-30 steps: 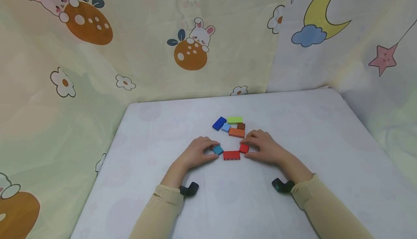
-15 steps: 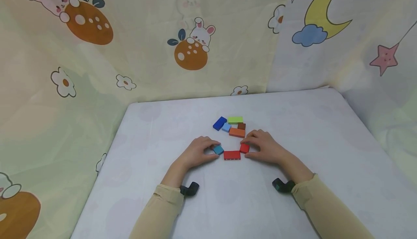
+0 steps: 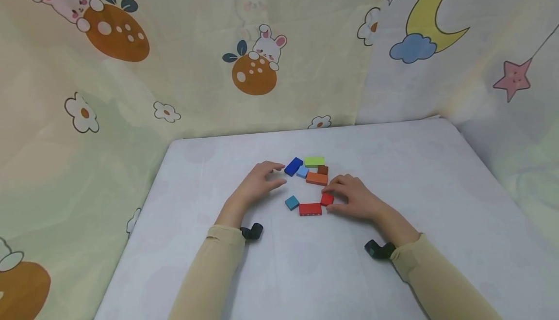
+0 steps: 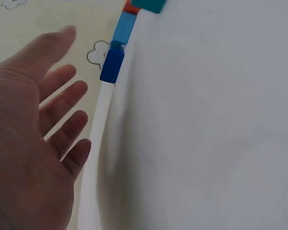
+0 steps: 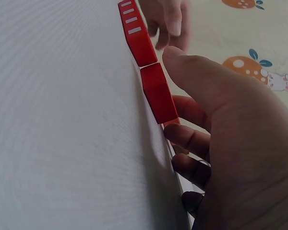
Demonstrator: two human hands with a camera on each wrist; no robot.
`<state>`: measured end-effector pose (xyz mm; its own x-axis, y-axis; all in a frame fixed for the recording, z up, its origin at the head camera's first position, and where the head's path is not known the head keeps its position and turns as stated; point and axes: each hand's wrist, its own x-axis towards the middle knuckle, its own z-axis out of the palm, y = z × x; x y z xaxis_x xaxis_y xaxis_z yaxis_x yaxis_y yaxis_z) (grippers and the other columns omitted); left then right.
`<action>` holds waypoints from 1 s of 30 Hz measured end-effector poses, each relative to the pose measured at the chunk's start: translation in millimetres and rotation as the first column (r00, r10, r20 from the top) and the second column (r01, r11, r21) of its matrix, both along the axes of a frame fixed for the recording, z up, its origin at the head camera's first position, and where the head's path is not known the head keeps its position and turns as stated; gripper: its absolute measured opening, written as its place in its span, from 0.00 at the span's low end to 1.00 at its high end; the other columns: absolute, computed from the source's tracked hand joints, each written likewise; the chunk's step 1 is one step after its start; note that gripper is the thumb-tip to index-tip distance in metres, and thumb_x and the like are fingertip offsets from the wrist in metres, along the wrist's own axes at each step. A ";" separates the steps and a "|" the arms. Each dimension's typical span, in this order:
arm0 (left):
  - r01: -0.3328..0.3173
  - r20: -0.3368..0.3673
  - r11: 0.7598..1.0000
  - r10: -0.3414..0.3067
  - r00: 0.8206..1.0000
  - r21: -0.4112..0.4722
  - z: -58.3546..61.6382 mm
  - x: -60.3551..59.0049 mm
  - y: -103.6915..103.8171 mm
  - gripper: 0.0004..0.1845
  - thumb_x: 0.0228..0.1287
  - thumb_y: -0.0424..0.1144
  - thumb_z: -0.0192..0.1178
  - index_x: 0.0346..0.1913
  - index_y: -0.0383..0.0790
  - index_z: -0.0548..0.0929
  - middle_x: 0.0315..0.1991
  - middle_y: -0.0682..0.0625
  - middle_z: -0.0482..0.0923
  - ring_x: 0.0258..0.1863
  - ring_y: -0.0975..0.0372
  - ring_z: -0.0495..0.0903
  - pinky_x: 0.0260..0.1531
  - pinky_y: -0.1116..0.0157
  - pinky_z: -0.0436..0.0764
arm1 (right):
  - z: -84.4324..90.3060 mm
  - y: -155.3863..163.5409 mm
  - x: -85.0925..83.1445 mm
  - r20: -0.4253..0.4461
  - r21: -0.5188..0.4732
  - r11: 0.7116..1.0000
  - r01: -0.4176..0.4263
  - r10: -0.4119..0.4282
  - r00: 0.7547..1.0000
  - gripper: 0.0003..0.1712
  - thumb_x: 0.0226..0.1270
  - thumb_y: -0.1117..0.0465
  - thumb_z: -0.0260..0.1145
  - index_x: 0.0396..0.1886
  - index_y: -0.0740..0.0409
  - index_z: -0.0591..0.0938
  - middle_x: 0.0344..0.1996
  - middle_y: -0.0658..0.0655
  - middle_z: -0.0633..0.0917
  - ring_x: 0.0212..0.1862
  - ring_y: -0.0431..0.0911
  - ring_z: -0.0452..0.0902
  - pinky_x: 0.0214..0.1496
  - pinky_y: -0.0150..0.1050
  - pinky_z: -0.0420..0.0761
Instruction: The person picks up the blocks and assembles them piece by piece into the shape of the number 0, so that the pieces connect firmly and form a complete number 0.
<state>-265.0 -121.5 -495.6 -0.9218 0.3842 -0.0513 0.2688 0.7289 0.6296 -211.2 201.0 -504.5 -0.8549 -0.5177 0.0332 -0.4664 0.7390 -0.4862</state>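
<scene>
My left hand [image 3: 256,183] is held over the table, its fingers loosely spread and nothing between them. Just right of its fingertips lies a dark blue block [image 3: 293,167], also visible beyond the fingers in the left wrist view. My right hand [image 3: 355,198] holds a small red block [image 3: 327,199] between thumb and fingers. That block meets the corner of a long red block [image 3: 310,209], which has light marks along one side in the right wrist view. A small teal block [image 3: 292,202] lies tilted left of the long red one.
Behind these, a light blue block [image 3: 302,171], an orange block [image 3: 317,179], a brown block [image 3: 322,170] and a lime green block [image 3: 314,162] lie clustered with the dark blue one. The white-covered table [image 3: 196,281] meets a patterned cloth [image 3: 188,68] at the back.
My left hand has let go of the teal block and moved away from me, toward the dark blue block. My right hand has stayed at the small red block.
</scene>
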 end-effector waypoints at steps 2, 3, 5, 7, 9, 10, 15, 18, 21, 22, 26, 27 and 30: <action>0.005 0.020 0.999 -0.004 1.000 -0.036 4.1 -12.0 3.7 0.32 0.62 0.60 0.63 0.69 0.61 0.72 0.69 0.56 0.69 0.72 0.57 0.63 0.71 0.49 0.65 | -0.5 0.7 0.1 -0.002 0.000 1.000 -0.001 0.001 1.000 0.27 0.55 0.40 0.74 0.56 0.34 0.81 0.52 0.44 0.78 0.56 0.42 0.69 0.57 0.47 0.75; 0.017 0.024 0.998 -0.015 1.000 -0.064 5.8 -18.3 6.1 0.33 0.62 0.60 0.64 0.69 0.61 0.71 0.71 0.56 0.67 0.74 0.57 0.60 0.73 0.49 0.63 | -0.6 1.0 0.3 -0.002 -0.002 1.000 -0.002 0.002 1.000 0.27 0.55 0.41 0.74 0.56 0.34 0.81 0.51 0.44 0.78 0.56 0.42 0.69 0.57 0.47 0.74; 0.043 0.033 0.993 -0.040 0.999 -0.106 10.1 -29.1 12.0 0.34 0.62 0.57 0.65 0.70 0.59 0.69 0.73 0.55 0.65 0.75 0.55 0.57 0.74 0.49 0.59 | -0.9 2.0 0.3 -0.004 0.005 1.000 -0.003 0.003 1.000 0.27 0.55 0.40 0.73 0.56 0.34 0.81 0.51 0.44 0.78 0.56 0.42 0.69 0.57 0.47 0.74; 0.064 0.036 0.986 -0.059 0.998 -0.152 11.3 -38.1 18.2 0.35 0.62 0.57 0.65 0.71 0.59 0.69 0.73 0.55 0.65 0.76 0.56 0.57 0.75 0.49 0.58 | -0.1 3.0 1.3 -0.004 0.004 1.000 -0.001 0.001 1.000 0.26 0.55 0.41 0.73 0.56 0.34 0.81 0.52 0.44 0.78 0.56 0.42 0.69 0.57 0.48 0.74; 0.080 0.036 0.976 -0.074 0.997 -0.201 10.2 -45.2 23.3 0.36 0.61 0.57 0.66 0.72 0.59 0.67 0.74 0.55 0.64 0.76 0.56 0.56 0.76 0.50 0.56 | -0.2 4.0 2.3 -0.008 0.005 1.000 0.001 -0.001 1.000 0.26 0.55 0.41 0.74 0.55 0.34 0.82 0.51 0.44 0.78 0.56 0.42 0.69 0.57 0.48 0.74; 0.084 0.040 0.972 -0.077 0.996 -0.220 9.5 -47.6 25.3 0.37 0.61 0.56 0.66 0.73 0.59 0.66 0.74 0.55 0.63 0.77 0.56 0.55 0.76 0.50 0.56 | -0.2 4.4 2.7 -0.009 0.006 1.000 0.002 -0.002 1.000 0.26 0.55 0.41 0.74 0.55 0.34 0.82 0.51 0.44 0.78 0.56 0.42 0.69 0.57 0.48 0.74; 0.130 0.053 0.938 -0.119 0.991 -0.321 6.0 -56.6 27.4 0.42 0.61 0.57 0.65 0.76 0.63 0.59 0.77 0.54 0.57 0.79 0.54 0.49 0.77 0.49 0.51 | -2.4 3.7 1.8 -0.018 0.004 1.000 -0.008 0.008 1.000 0.26 0.55 0.39 0.73 0.54 0.33 0.82 0.51 0.44 0.78 0.56 0.42 0.69 0.57 0.47 0.75; 0.156 0.057 0.916 -0.145 0.988 -0.371 7.5 -60.5 27.5 0.41 0.62 0.59 0.64 0.76 0.67 0.57 0.79 0.54 0.54 0.80 0.53 0.47 0.77 0.47 0.50 | -3.8 2.8 -0.7 -0.021 0.012 1.000 -0.009 0.010 1.000 0.27 0.55 0.36 0.72 0.55 0.32 0.81 0.52 0.43 0.77 0.56 0.41 0.69 0.57 0.46 0.74; 0.171 0.064 0.900 -0.159 0.985 -0.400 10.4 -62.9 28.3 0.40 0.62 0.60 0.63 0.75 0.70 0.57 0.79 0.54 0.52 0.80 0.52 0.45 0.77 0.45 0.49 | -4.0 1.8 -2.4 -0.019 0.010 1.000 -0.012 0.013 1.000 0.27 0.55 0.36 0.72 0.56 0.32 0.81 0.52 0.43 0.77 0.57 0.41 0.68 0.57 0.47 0.75; 0.176 0.067 0.898 -0.162 0.984 -0.404 11.4 -63.3 28.6 0.40 0.62 0.60 0.63 0.75 0.71 0.57 0.79 0.54 0.52 0.80 0.52 0.45 0.77 0.45 0.49 | -3.8 1.5 -2.7 -0.016 0.003 1.000 -0.014 0.014 1.000 0.28 0.55 0.37 0.72 0.56 0.33 0.81 0.52 0.44 0.77 0.57 0.42 0.68 0.58 0.47 0.75; 0.185 0.070 0.899 -0.171 0.983 -0.397 13.5 -64.1 30.5 0.39 0.61 0.59 0.64 0.74 0.69 0.61 0.79 0.54 0.52 0.80 0.51 0.45 0.77 0.44 0.48 | -3.0 0.8 -2.6 0.002 -0.017 1.000 -0.015 0.015 1.000 0.27 0.54 0.38 0.73 0.55 0.34 0.82 0.53 0.44 0.77 0.57 0.42 0.69 0.58 0.48 0.75; 0.183 0.068 0.902 -0.170 0.983 -0.391 12.9 -64.3 30.8 0.38 0.61 0.59 0.64 0.74 0.68 0.62 0.79 0.54 0.53 0.80 0.50 0.45 0.77 0.44 0.48 | -3.1 1.0 -2.5 0.004 -0.018 1.000 -0.013 0.013 1.000 0.27 0.54 0.38 0.73 0.55 0.34 0.82 0.53 0.44 0.77 0.57 0.42 0.68 0.58 0.48 0.75; 0.168 0.049 0.914 -0.161 0.986 -0.368 8.6 -65.9 31.0 0.37 0.60 0.60 0.64 0.73 0.66 0.64 0.79 0.54 0.54 0.80 0.51 0.45 0.77 0.46 0.47 | -4.6 2.4 -2.8 -0.009 -0.010 1.000 -0.010 0.010 1.000 0.27 0.54 0.37 0.73 0.55 0.33 0.81 0.52 0.43 0.77 0.57 0.42 0.68 0.57 0.48 0.74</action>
<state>-330.9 -90.5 -486.9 -0.8447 0.4812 -0.2343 0.3967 0.8568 0.3295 -214.0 203.4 -509.1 -0.8492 -0.5261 0.0459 -0.4782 0.7294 -0.4892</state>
